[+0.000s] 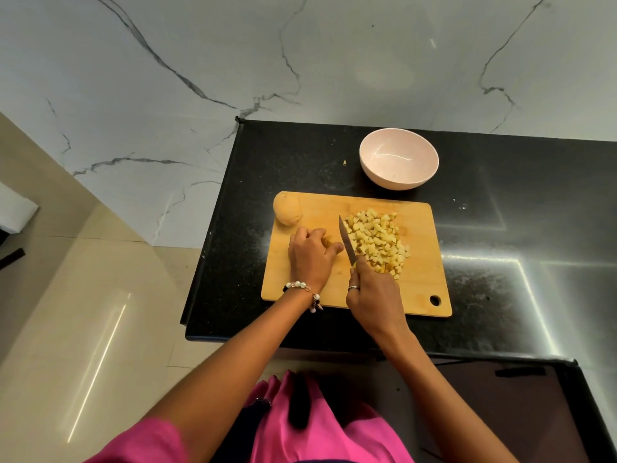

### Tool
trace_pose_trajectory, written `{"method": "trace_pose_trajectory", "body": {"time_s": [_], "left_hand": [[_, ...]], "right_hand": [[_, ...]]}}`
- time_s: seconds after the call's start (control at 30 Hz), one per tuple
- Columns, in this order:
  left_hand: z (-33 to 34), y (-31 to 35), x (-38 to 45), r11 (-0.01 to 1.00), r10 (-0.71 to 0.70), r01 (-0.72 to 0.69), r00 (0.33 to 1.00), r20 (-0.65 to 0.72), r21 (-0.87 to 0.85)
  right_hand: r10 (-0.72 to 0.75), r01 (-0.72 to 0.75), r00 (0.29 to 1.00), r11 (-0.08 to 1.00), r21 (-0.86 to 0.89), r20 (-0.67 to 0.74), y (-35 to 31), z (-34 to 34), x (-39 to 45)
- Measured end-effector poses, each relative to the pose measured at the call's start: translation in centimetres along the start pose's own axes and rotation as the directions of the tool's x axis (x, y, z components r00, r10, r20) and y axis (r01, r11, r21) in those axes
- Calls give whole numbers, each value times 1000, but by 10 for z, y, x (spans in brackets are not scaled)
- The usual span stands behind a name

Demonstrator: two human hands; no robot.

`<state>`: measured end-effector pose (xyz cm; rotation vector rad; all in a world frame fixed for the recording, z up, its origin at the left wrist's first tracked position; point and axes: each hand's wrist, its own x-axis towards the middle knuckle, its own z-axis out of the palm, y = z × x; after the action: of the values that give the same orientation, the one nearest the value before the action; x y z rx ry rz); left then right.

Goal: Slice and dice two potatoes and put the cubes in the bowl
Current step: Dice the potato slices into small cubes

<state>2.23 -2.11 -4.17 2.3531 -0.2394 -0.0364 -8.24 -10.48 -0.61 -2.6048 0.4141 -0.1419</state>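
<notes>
Bamboo cutting board point(417, 289) is holding a pile of potato cubes point(377, 242). Left hand point(310, 255) is curling over a last small piece point(329, 241), right hand point(374, 295) is gripping the knife point(347, 243). Looks like she's finishing potato one; the whole potato point(287, 208) is waiting, and the bowl point(399, 158) is sitting empty.

Right hand point(370, 292) grips knife point(346, 243) beside potato cubes point(377, 243); left hand point(310, 255) rests on cutting board point(417, 295).

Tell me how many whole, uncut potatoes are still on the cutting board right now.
1. The whole potato sits at the far left corner of the cutting board. A small remnant of another may be hidden under the left hand; diced cubes lie right of the knife.
</notes>
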Motion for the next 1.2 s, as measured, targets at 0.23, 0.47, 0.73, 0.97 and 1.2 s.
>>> {"method": "trace_pose_trajectory", "body": {"time_s": [0.23, 0.47, 0.73, 0.97, 1.2], "left_hand": [[4, 9, 7, 996, -31, 29, 999, 23, 87], [-16, -3, 21, 990, 132, -126, 985, 115, -58], [-19, -8, 15, 988, 154, -154, 982, 112, -6], [-20, -7, 18, 985, 155, -163, 981, 114, 62], [-19, -6, 19, 992, 95, -103, 990, 102, 72]], "right_hand": [[19, -19, 999, 1000, 5, -50, 5, -8, 3], [-30, 32, 998, 999, -20, 60, 5, -2, 0], [-18, 46, 991, 976, -214, 132, 2, 7, 1], [-28, 41, 994, 991, -127, 106, -2, 10, 4], [-49, 62, 994, 989, -138, 99, -1, 13, 4]]}}
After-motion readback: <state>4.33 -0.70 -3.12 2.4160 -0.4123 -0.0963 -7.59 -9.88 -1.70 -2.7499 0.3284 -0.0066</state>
